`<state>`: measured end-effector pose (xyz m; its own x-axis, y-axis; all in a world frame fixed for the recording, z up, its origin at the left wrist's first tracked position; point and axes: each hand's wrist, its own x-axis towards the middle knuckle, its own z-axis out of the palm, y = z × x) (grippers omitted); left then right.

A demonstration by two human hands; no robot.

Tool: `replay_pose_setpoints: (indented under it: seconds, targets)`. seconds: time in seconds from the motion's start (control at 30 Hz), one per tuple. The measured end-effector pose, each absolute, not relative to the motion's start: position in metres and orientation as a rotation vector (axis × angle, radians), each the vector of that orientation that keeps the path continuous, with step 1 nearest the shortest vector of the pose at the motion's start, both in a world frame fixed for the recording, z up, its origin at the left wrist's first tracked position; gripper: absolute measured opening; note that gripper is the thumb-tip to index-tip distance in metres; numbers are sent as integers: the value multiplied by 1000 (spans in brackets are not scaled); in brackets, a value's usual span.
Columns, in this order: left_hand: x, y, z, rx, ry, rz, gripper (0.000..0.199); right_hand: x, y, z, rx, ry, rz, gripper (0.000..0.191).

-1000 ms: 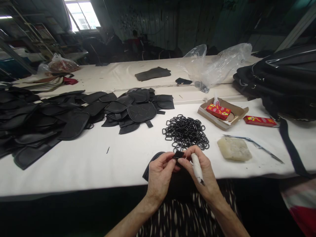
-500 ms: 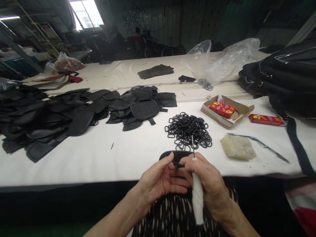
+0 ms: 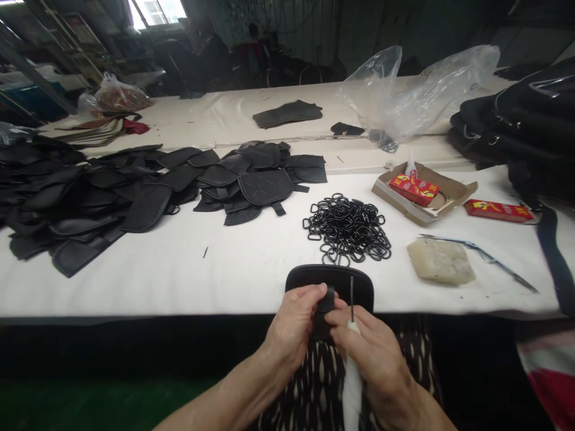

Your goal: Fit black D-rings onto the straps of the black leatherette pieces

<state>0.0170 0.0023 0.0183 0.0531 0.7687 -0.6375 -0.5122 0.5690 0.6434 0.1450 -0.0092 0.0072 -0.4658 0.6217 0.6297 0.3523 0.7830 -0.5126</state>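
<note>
A black padded piece with a rounded top edge (image 3: 299, 276) lies at the table's front edge, partly under both hands. My left hand (image 3: 294, 323) pinches a short black strap (image 3: 327, 299) on that piece between thumb and fingers. My right hand (image 3: 375, 344) is closed around an awl with a white wrapped handle (image 3: 353, 380), its thin metal shaft pointing up. The right fingertips also touch the lower part of the strap. Just beyond the piece is a pile of black metal D-rings (image 3: 350, 227).
Black leather pieces (image 3: 148, 206) are heaped on the left. To the right are a cardboard box (image 3: 399, 206) with red packets, a yellowish block (image 3: 440, 261), metal tweezers (image 3: 494, 260), a red packet (image 3: 498, 211) and black bags (image 3: 507, 126). A plastic bag (image 3: 417, 99) stands behind.
The black piece now shows more of its face and rounded edge. My left hand has turned and its fingers have closed on the strap. The view has tilted down slightly.
</note>
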Motion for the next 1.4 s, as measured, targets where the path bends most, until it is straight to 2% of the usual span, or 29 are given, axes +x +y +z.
replay_pose_setpoints:
  seconds: [0.27,0.37,0.47,0.63,0.77,1.4]
  targets:
    - [24,-13,7,472,1099,1141,26,139,-21,-2,-1298,-1677,757,5]
    - [26,-15,4,433,1080,1169,24,136,-20,3,-1414,-1641,858,9]
    - [29,-16,3,375,1084,1192,23,134,-19,8,-1460,-1611,889,9]
    - [32,-20,4,331,1122,1210,34,133,-18,10,-1511,-1585,909,11]
    - [31,-23,4,463,1170,1157,28,133,-17,10,-1526,-1566,923,12]
    - [35,-25,-3,414,1212,1132,23,133,-15,9,-1521,-1531,1026,10]
